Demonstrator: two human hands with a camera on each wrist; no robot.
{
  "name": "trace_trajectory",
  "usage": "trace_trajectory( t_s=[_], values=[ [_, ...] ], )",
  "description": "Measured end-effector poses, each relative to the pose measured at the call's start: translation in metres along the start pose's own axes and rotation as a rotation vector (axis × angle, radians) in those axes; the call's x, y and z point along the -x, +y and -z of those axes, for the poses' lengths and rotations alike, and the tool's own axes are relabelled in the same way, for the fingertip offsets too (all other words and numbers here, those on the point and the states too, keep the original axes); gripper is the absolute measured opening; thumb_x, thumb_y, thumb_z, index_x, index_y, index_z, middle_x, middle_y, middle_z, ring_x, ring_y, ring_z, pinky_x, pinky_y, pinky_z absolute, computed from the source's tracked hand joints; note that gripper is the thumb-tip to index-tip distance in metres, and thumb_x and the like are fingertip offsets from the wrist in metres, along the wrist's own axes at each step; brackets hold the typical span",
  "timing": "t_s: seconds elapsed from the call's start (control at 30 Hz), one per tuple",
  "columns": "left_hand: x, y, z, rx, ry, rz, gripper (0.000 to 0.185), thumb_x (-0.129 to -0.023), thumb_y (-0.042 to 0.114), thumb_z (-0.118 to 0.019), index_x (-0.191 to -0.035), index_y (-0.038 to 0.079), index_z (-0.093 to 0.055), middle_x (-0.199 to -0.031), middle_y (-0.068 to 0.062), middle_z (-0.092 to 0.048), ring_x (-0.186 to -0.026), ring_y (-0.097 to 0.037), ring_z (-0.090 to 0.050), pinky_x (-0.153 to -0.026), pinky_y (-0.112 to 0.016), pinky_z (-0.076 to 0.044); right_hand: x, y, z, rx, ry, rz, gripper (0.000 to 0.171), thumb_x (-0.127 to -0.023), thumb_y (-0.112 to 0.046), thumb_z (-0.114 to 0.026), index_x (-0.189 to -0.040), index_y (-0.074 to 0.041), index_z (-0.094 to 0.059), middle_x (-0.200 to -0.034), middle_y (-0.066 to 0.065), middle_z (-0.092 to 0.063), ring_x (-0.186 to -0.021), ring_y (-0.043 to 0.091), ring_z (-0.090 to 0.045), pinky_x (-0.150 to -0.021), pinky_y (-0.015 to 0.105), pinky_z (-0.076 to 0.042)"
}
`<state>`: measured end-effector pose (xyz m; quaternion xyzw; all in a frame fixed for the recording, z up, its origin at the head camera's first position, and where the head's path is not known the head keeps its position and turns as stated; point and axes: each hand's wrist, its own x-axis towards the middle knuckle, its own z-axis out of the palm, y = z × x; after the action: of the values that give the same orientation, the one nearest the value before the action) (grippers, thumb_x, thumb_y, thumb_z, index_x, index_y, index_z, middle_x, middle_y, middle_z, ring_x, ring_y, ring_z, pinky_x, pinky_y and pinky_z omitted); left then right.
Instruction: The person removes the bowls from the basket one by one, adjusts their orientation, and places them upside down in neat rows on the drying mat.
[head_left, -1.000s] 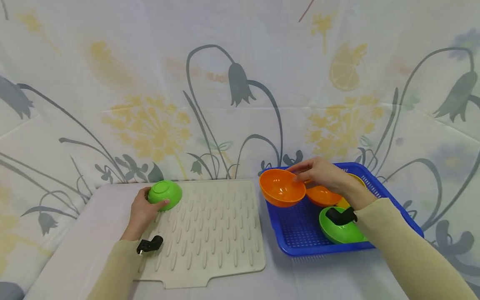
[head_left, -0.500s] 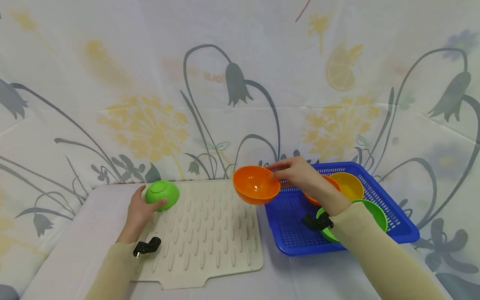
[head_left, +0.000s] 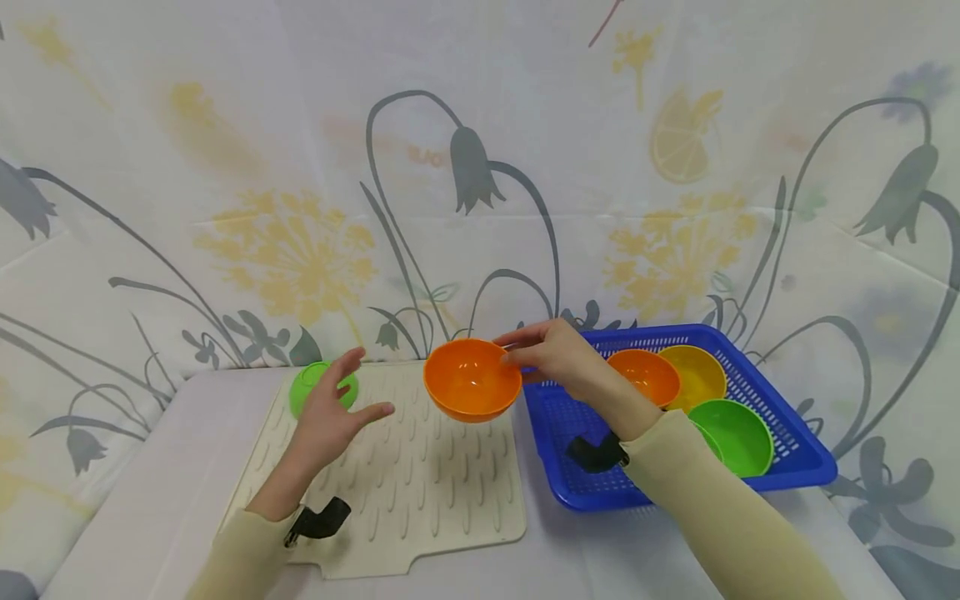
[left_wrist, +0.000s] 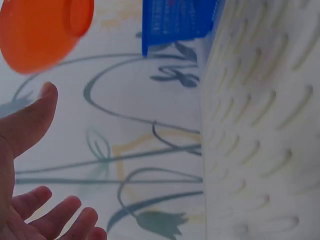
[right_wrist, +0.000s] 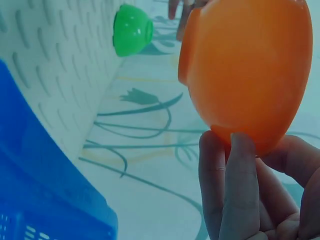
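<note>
Progress is being logged from the head view, clock positions being read from each item's own centre. On the ribbed white mat (head_left: pixel 420 500), one upside-down green bowl (head_left: pixel 303 387) is lying near the 10 o'clock corner, base up, and is being counted as placed. One orange bowl (head_left: pixel 472 383) is being held mouth up in the air above the mat's 1 o'clock side, and is being judged as mid-transfer: not yet turned over, not yet set down. Its rim at 3 o'clock is being pinched by the right hand (head_left: pixel 566 358), thumb on one side and fingers on the other. The left hand (head_left: pixel 330 417) is being held with fingers spread and thumb well apart, nothing being gripped; the green bowl is being partly covered by it in the head view, but a gap between them is being shown by the right wrist view. At the mat's 3 o'clock, the blue basket (head_left: pixel 813 471) is being recorded as still stocked: a second orange bowl (head_left: pixel 643 377) is sitting at 11, a yellow bowl (head_left: pixel 701 375) at 1, an upright green bowl (head_left: pixel 738 442) at 4. Another green rim beside the last is being mostly hidden by the right sleeve (head_left: pixel 712 500), so at least three bowls are being estimated as outstanding.
</note>
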<state>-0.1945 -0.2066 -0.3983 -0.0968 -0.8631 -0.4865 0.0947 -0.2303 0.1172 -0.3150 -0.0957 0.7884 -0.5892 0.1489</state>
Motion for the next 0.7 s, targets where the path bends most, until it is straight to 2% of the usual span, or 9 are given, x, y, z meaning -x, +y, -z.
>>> trace_trajectory(
  t_s=[0.07, 0.2, 0.33, 0.43, 0.6, 0.7],
  values=[
    [0.004, 0.010, -0.008, 0.055, -0.051, -0.059, 0.089, -0.080, 0.014, -0.085, -0.153, 0.009, -0.035, -0.154, -0.012, -0.039, -0.141, -0.033, -0.036, -0.111, -0.056, -0.033, -0.001, 0.001, -0.004, -0.008, -0.002, 0.008, 0.032, -0.092, -0.004, -0.068, -0.124, 0.002, -0.067, -0.115, 0.016, -0.070, -0.098, 0.027, -0.070, -0.080, 0.040, -0.059],
    [0.012, 0.028, -0.019, 0.152, -0.124, -0.113, 0.089, -0.077, 0.014, -0.087, -0.152, 0.014, -0.038, -0.152, -0.005, -0.043, -0.138, -0.030, -0.042, -0.110, -0.057, -0.036, 0.000, 0.003, -0.012, -0.015, -0.001, 0.021, 0.031, -0.092, -0.004, -0.068, -0.122, 0.002, -0.068, -0.116, 0.015, -0.069, -0.099, 0.028, -0.070, -0.080, 0.041, -0.059],
    [0.017, 0.039, -0.026, 0.224, -0.171, -0.114, 0.087, -0.079, 0.016, -0.086, -0.152, 0.013, -0.038, -0.151, -0.005, -0.044, -0.135, -0.030, -0.045, -0.108, -0.055, -0.040, 0.001, 0.006, -0.020, -0.005, 0.018, 0.017, 0.030, -0.091, -0.005, -0.069, -0.121, 0.000, -0.070, -0.114, 0.013, -0.070, -0.098, 0.027, -0.070, -0.081, 0.040, -0.059],
    [0.020, 0.044, -0.030, 0.265, -0.189, -0.091, 0.086, -0.080, 0.016, -0.085, -0.152, 0.012, -0.038, -0.150, -0.007, -0.045, -0.132, -0.031, -0.047, -0.106, -0.049, -0.044, 0.001, 0.008, -0.026, 0.002, 0.018, 0.016, 0.029, -0.091, -0.005, -0.069, -0.120, -0.001, -0.070, -0.113, 0.012, -0.070, -0.098, 0.026, -0.070, -0.080, 0.040, -0.059],
    [0.021, 0.045, -0.033, 0.299, -0.192, -0.061, 0.086, -0.081, 0.015, -0.085, -0.152, 0.012, -0.038, -0.147, -0.007, -0.047, -0.129, -0.029, -0.049, -0.100, -0.032, -0.049, 0.003, 0.009, -0.032, 0.010, 0.029, 0.021, 0.027, -0.092, -0.005, -0.069, -0.119, -0.002, -0.071, -0.113, 0.012, -0.071, -0.098, 0.026, -0.070, -0.080, 0.040, -0.059],
    [0.021, 0.044, -0.033, 0.291, -0.194, -0.076, 0.086, -0.080, 0.014, -0.085, -0.152, 0.012, -0.038, -0.147, -0.007, -0.047, -0.129, -0.029, -0.050, -0.098, -0.029, -0.049, 0.004, 0.009, -0.034, 0.012, 0.052, 0.018, 0.027, -0.091, -0.004, -0.070, -0.118, -0.003, -0.071, -0.113, 0.011, -0.070, -0.097, 0.026, -0.070, -0.080, 0.041, -0.059]
  ],
)
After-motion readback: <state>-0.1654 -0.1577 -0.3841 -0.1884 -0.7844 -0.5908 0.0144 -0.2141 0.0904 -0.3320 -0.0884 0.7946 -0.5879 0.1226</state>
